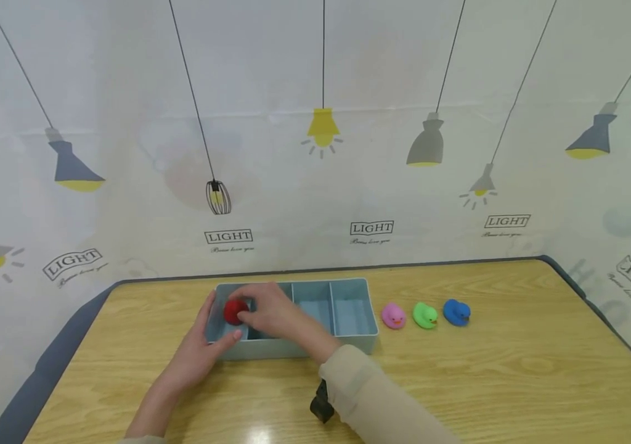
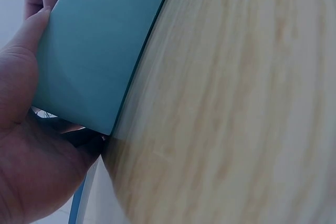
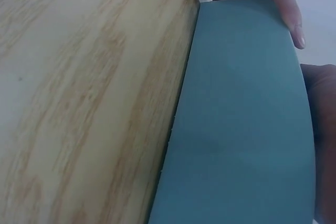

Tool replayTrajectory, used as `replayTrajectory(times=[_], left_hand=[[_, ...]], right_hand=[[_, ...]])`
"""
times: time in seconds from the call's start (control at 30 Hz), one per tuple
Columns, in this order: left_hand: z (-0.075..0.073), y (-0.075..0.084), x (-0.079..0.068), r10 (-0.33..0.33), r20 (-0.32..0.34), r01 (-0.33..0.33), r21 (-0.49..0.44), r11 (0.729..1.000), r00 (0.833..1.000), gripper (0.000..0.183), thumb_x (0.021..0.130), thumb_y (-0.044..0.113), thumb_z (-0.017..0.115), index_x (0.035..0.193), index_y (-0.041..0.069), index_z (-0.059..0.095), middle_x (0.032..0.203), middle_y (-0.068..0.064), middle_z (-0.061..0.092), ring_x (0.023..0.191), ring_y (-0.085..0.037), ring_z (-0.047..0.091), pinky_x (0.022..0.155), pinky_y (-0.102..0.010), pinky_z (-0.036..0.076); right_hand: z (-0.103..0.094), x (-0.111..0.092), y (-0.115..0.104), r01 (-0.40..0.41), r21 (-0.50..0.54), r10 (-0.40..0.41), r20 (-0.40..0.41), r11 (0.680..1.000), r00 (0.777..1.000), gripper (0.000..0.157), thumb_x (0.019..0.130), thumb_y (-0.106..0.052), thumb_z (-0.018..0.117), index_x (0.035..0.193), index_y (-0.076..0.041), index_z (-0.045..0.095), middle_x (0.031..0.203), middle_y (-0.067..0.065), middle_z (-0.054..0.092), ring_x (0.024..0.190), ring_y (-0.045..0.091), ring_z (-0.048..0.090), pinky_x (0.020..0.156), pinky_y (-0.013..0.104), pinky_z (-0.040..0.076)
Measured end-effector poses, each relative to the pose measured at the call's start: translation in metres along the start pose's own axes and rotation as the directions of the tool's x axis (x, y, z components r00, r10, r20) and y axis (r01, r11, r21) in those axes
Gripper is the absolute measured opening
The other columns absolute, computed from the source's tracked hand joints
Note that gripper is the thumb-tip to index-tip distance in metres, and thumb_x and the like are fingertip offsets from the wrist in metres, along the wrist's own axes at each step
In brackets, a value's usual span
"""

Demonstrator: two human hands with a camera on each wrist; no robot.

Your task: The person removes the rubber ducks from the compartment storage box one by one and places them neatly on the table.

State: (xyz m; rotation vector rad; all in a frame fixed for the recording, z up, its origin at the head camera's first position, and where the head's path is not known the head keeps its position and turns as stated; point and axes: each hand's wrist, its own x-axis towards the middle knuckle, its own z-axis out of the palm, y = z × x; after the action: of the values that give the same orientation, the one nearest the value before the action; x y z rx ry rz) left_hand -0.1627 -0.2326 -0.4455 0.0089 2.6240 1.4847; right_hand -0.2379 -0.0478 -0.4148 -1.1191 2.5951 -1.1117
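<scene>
My right hand [image 1: 271, 309] reaches into the leftmost compartment of a blue-grey divided box [image 1: 282, 349] and pinches a small red rounded toy [image 1: 235, 312] there. Fingers cover part of the toy's right side. At the box's left end, my left hand [image 1: 199, 354] grips the corner, its thumb over the front rim and its fingers along the left side. The left wrist view shows this hand [image 2: 31, 145] around the front wall [image 2: 100, 51]. In the right wrist view the front wall [image 3: 241, 119] hides most of the right hand.
Right of the box, a pink duck [image 1: 393, 316], a green duck [image 1: 425, 315] and a blue duck [image 1: 456, 312] stand in a row on the wooden table [image 1: 504, 370]. A black object [image 1: 322, 404] shows at the right sleeve. Behind the table hangs a lamp-printed backdrop [image 1: 271, 154].
</scene>
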Motion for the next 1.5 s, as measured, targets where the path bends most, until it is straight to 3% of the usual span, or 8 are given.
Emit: replayTrajectory(times=[0.3, 0.5, 0.9, 1.5], left_hand=[[0.0004, -0.0011, 0.0011, 0.013, -0.001, -0.013, -0.011, 1.000, 1.000, 0.103, 0.098, 0.046, 0.069, 0.166, 0.017, -0.003, 0.169, -0.024, 0.010, 0.152, -0.046, 0.014, 0.119, -0.064, 0.017], [-0.0007, -0.0015, 0.0002, 0.020, 0.004, -0.020, -0.007, 1.000, 1.000, 0.103, 0.098, 0.045, 0.069, 0.166, 0.015, -0.003, 0.168, -0.026, 0.010, 0.152, -0.047, 0.013, 0.119, -0.065, 0.017], [0.0003, -0.0013, -0.0001, 0.049, -0.014, -0.049, -0.009, 0.999, 0.999, 0.102, 0.099, 0.045, 0.068, 0.166, 0.013, -0.002, 0.167, -0.027, 0.011, 0.151, -0.048, 0.013, 0.118, -0.066, 0.017], [0.0001, -0.0051, 0.0007, 0.015, 0.002, -0.015, -0.038, 0.999, 1.000, 0.100, 0.099, 0.045, 0.067, 0.166, 0.020, -0.003, 0.169, -0.024, 0.009, 0.153, -0.046, 0.011, 0.119, -0.066, 0.015]], right_hand=[[0.0033, -0.0028, -0.0002, 0.082, -0.130, -0.084, -0.011, 0.988, 0.996, 0.023, 0.097, -0.005, 0.068, 0.118, -0.010, 0.076, 0.115, -0.001, 0.075, 0.105, 0.007, 0.067, 0.090, 0.017, 0.051], [0.0050, -0.0038, -0.0004, 0.117, -0.164, -0.116, 0.016, 0.979, 0.993, 0.024, 0.100, -0.004, 0.062, 0.120, -0.009, 0.075, 0.114, -0.002, 0.074, 0.099, 0.004, 0.065, 0.089, 0.016, 0.051], [0.0059, -0.0038, -0.0012, 0.081, -0.158, -0.079, 0.021, 0.984, 0.997, 0.025, 0.101, -0.006, 0.061, 0.123, -0.008, 0.073, 0.117, 0.002, 0.073, 0.098, 0.006, 0.063, 0.087, 0.019, 0.052], [0.0072, -0.0046, -0.0025, 0.073, -0.188, -0.069, 0.029, 0.979, 0.997, 0.026, 0.102, -0.006, 0.059, 0.123, -0.010, 0.074, 0.115, -0.001, 0.073, 0.095, 0.006, 0.063, 0.086, 0.019, 0.052]])
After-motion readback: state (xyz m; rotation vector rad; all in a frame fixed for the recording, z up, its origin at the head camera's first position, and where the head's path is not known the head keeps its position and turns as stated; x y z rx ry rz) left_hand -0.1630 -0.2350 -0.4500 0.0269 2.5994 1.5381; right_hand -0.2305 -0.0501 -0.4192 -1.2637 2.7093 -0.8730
